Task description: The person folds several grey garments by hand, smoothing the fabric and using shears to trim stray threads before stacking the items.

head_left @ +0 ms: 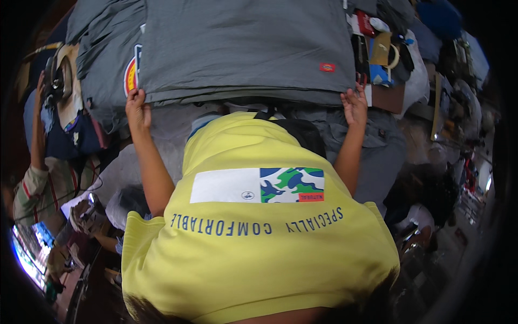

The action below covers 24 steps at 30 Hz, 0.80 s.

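Note:
A grey garment (243,48) lies spread smooth in front of me, with a small red label (327,67) near its right side. Its near edge shows several stacked layers. The left corner of that edge is pinched between the fingers and thumb of my left hand (139,109). At the right corner, my right hand (354,105) grips the same edge. Just beyond my left hand, a large rounded tag (130,76) in red, yellow and white sticks out from beside the garment.
More grey clothing (102,59) is heaped to the left. On the right sit a tape roll (395,55) and assorted small items. At far left, another person's hand (40,89) is beside an iron (58,81) on a padded board. Grey cloth (372,146) hangs by my right arm.

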Available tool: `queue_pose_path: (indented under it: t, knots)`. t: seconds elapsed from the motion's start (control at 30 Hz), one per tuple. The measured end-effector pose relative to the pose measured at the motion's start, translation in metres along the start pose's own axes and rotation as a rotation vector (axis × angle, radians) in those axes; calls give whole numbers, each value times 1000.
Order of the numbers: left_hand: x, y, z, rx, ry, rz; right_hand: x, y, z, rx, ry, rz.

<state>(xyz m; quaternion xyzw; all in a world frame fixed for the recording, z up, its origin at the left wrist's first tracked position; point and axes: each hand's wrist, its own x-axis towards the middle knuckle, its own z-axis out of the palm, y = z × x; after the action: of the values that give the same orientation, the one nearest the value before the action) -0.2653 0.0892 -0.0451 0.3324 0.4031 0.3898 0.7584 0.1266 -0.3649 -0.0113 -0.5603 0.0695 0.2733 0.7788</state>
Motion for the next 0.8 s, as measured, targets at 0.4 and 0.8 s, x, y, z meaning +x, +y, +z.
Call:
queue_pose_path:
  t: [0.4,0.8]
  knots:
    - [2,12,0,86,-48,-43,-6,-2,6,48,-27,1]
    - [59,78,89,830,-173,-97,34,-99,24,-767,-303,113]
